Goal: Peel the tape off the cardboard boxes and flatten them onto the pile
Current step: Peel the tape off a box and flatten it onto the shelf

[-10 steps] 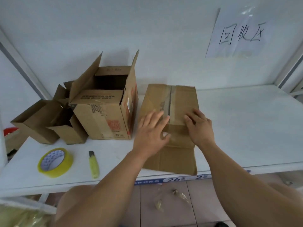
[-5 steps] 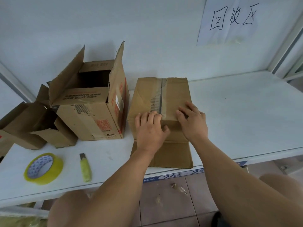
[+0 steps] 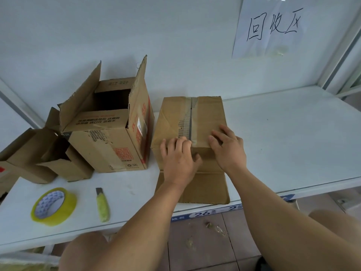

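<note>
A closed brown cardboard box (image 3: 172,118) stands on the white shelf (image 3: 283,143), with a strip of tape (image 3: 190,118) running along its top seam. My left hand (image 3: 177,159) sits at the box's near top edge, its bent fingertips on the tape's near end and the thumb on the front face. Just right of the seam, my right hand (image 3: 228,149) rests on the top with fingers spread. A loose flap (image 3: 207,188) lies flat on the shelf in front of the box.
An open printed box (image 3: 109,145) stands just left of the taped one, and smaller open boxes (image 3: 33,159) lie further left. A yellow tape roll (image 3: 53,206) and a green utility knife (image 3: 102,205) lie near the shelf's front edge. A paper sign (image 3: 273,26) hangs on the wall.
My left hand's fingers went from flat on the box top to bent onto the tape's near end. The right hand stayed on the top. The camera view shifted slightly.
</note>
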The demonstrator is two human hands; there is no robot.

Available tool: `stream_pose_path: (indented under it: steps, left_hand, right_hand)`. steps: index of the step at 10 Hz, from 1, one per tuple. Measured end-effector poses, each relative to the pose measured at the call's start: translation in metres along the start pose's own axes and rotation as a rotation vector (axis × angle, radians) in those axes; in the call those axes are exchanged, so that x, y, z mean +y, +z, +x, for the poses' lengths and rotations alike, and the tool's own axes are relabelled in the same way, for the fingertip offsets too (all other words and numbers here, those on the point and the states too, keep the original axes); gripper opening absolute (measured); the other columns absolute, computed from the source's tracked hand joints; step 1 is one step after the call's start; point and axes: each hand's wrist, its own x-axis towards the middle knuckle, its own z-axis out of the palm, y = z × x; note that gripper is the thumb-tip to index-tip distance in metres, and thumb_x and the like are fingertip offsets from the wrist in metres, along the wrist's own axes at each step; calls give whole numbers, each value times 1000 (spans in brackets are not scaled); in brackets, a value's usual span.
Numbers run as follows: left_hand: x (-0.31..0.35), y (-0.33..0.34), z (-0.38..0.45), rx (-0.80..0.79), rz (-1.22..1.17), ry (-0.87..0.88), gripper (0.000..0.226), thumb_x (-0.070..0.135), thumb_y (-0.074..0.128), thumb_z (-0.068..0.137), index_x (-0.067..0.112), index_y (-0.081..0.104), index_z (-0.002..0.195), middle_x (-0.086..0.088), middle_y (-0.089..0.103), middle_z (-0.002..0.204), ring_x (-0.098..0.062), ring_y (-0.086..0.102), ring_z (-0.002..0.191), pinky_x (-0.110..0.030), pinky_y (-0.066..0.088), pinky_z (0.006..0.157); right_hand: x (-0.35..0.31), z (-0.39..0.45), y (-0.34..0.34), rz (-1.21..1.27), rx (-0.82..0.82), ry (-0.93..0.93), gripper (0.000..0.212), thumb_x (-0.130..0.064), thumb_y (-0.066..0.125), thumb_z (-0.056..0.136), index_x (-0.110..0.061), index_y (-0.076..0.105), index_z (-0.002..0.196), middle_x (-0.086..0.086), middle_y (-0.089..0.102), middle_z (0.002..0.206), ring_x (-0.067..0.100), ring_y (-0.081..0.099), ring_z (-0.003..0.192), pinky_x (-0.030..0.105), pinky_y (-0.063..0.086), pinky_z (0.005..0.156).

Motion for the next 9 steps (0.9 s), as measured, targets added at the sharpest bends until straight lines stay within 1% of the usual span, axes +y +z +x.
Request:
stream_pose_path:
  steps: [1,5,6,7,8,9]
  left_hand:
    - [0,4,-1,57,-36,-9,31,25,65,68,9,65,94,-5,65,103,-29,57,103,-56,34,103]
    - [3,2,-3,4,-88,-50,32,23,58,70,9,63,98,-5,62,107,-29,54,110,-56,25,111]
    - [3,-1,-1,-13,-79,-49,34,31,60,72,10,63,99,-4,62,108,-28,54,110,-56,26,110]
    - [3,-4,-1,-55,-28,-40,42,49,65,76,14,63,99,-2,62,108,-26,54,111,-56,29,108]
    - [-1,-2,-2,-34,-46,-10,37,46,62,80,14,64,100,-2,63,109,-27,54,112,-55,29,109]
    - [-6,2,-3,22,-87,11,26,32,61,82,12,65,98,-3,64,109,-27,56,112,-54,29,109]
  right_hand:
    - [2,1,1,4,-2,-1,44,-55,43,97,-36,55,135,-26,31,152,14,25,136,37,42,97]
    - [3,1,2,23,9,-4,42,-53,44,97,-36,56,134,-26,31,151,13,26,135,35,41,96]
    - [3,0,2,24,9,2,42,-53,45,96,-36,56,133,-27,32,151,13,26,135,35,41,96]
    - [2,0,1,21,4,2,42,-54,45,96,-37,57,133,-27,31,151,13,27,135,35,40,95]
    - [2,1,1,21,3,4,43,-54,45,96,-37,56,134,-27,31,151,13,26,135,34,39,95]
    - [2,1,2,19,7,-2,43,-55,45,96,-37,56,134,-28,31,151,12,27,135,33,39,94]
